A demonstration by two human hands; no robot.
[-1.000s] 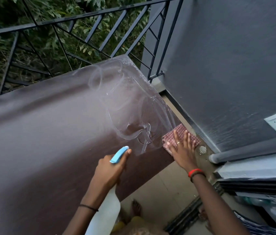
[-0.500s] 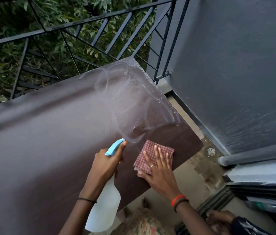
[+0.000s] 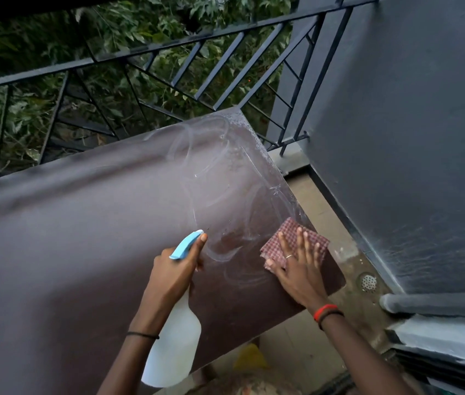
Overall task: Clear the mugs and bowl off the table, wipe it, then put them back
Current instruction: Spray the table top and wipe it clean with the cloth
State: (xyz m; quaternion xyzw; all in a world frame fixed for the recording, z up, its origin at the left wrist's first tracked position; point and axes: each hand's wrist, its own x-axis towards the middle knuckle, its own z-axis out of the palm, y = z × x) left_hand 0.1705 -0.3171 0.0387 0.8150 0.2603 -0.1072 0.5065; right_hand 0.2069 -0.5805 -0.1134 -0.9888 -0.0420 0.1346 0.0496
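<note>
Now, left grip (image 3: pixel 177 269): clamped round the neck of the spray bottle (image 3: pixel 174 346), forefinger laid along the blue trigger (image 3: pixel 187 245); my palm hides the neck itself.
Spray bottle: its white body hangs down past my wrist, across the near edge of the bench (image 3: pixel 83 238); I cannot tell how full it is.
Right grip (image 3: pixel 299 269): fingers straight and spread, clamped on nothing, pressing flat on the checked cloth (image 3: pixel 291 228).
Checked cloth: red and white, lying on the bench at its right edge, near the near right corner; my hand covers most of it, so how it is folded is unclear.
Bench: brown top; its left part runs out of frame and its legs are hidden.
Wet streaks (image 3: pixel 205 155): curved smears over the right end of the bench, from the far corner down to the cloth.
Below the bench: a yellow shape (image 3: pixel 250 357), too blurred to name.
Floor drain (image 3: pixel 368 282): round, set in the floor between the bench corner and the grey wall (image 3: pixel 411 138).
Railing (image 3: pixel 168 52): dark metal bars behind the bench, with foliage beyond.
</note>
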